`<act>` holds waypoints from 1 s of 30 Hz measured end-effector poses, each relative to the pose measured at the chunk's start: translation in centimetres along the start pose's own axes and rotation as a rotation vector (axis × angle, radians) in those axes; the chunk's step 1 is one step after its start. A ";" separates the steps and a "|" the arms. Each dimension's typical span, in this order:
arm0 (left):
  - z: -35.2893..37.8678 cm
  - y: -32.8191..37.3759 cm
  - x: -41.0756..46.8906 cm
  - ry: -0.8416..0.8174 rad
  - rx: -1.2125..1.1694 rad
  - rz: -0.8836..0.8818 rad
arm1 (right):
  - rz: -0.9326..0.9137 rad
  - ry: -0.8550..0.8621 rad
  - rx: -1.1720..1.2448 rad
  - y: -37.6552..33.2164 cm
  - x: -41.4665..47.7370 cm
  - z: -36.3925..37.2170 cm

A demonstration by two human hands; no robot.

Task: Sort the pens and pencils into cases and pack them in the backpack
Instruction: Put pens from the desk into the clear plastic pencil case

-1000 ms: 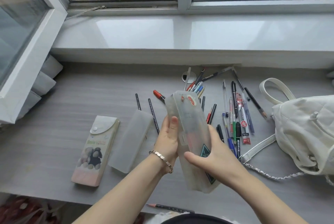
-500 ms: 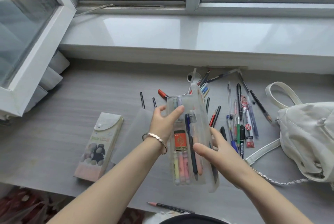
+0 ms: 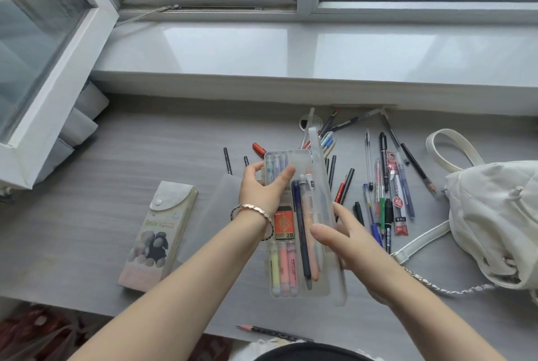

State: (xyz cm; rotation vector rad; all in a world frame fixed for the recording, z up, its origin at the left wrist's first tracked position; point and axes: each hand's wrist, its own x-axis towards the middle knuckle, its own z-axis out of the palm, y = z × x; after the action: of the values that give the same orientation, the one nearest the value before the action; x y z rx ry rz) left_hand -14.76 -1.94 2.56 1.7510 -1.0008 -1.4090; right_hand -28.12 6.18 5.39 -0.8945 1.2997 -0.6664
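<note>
- Pencil case (image 3: 302, 296) hangs open above the desk (image 3: 145, 156), its inside facing the person, with highlighters (image 3: 283, 270) and stored pens (image 3: 301, 229) inside.
- Left hand (image 3: 263, 188) clamps its far left corner, thumb across the highlighters; right hand (image 3: 349, 241) pinches the raised lid (image 3: 320, 174), thumb in front, fingers behind.
- Risk: tilted further, the stored pens could slide out; loose pens (image 3: 384, 186) by the backpack (image 3: 495, 215) lie unsorted.

Both hands, left (image 3: 263, 188) and right (image 3: 348, 239), hold an open translucent pencil case (image 3: 302, 223) above the desk (image 3: 116, 186)
</note>
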 end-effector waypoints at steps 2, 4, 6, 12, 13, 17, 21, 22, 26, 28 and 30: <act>0.0 0.2 -0.1 0.019 0.034 0.013 | -0.008 0.005 0.009 -0.1 -0.1 -0.1; 0.0 0.6 -0.3 0.006 0.012 -0.004 | -0.025 0.008 0.020 -0.2 0.0 -0.2; -0.3 0.9 -0.6 -0.122 -0.168 -0.097 | -0.025 0.049 -0.014 -0.1 0.1 -0.1; -0.2 -0.3 -2.0 -0.514 -0.390 -0.208 | 0.047 0.341 -0.549 0.3 0.8 1.3; -0.1 -0.4 -2.1 -0.500 -0.384 -0.196 | 0.050 0.341 -0.628 0.2 0.8 1.5; -0.1 -1.1 -2.0 -0.442 -0.461 -0.161 | 0.022 0.330 -0.677 0.2 1.1 1.0; -0.6 -1.4 -2.0 -0.446 -0.451 -0.174 | -0.047 0.274 -0.258 0.7 1.7 -0.5; -0.6 -1.4 -2.0 -0.433 -0.401 -0.184 | -0.088 0.297 -0.280 0.8 1.8 -0.7; 0.4 -1.4 -2.8 -0.427 -0.271 -0.231 | -0.233 0.473 -0.737 0.6 1.2 0.7; 1.1 -1.6 -2.7 -0.360 -0.366 -0.276 | -0.386 0.411 -0.817 0.5 0.9 1.7; 1.0 -1.7 -2.6 -0.327 -0.489 -0.293 | -0.407 0.318 -0.696 0.2 0.9 2.0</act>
State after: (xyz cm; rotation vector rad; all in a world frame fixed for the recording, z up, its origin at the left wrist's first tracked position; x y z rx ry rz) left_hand -15.82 1.16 2.10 1.3624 -0.4962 -1.9769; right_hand -26.07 5.94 4.80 -1.7044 1.6929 -0.6939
